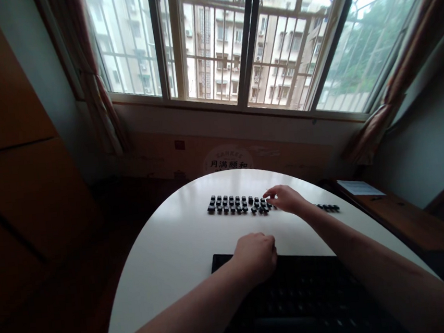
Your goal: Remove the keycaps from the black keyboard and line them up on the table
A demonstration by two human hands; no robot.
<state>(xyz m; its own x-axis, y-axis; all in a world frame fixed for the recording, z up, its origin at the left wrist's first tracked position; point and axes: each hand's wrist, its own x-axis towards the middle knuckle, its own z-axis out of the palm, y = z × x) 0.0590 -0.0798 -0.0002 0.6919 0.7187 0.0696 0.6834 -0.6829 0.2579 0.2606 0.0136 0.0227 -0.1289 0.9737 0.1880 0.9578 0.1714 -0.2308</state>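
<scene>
A black keyboard (296,285) lies on the white round table, close to me, its surface dark and hard to read. Curled closed over the keyboard's upper edge is my left hand (256,255); whatever its fingers hold, if anything, is hidden. Farther out, my right hand (286,198) reaches over the right part of several rows of loose black keycaps (231,203). Its thumb and index finger are bent, with a small gap between the fingertips, right beside the keycaps. Some nearby keycaps sit unevenly. More keycaps (329,208) stand beyond my right forearm.
The white table (157,267) has a curved far edge. Behind it, a printed cardboard panel (193,153) stands below the barred window (214,47). A wooden surface with papers (360,187) is at the right, and a brown cabinet (24,196) at the left.
</scene>
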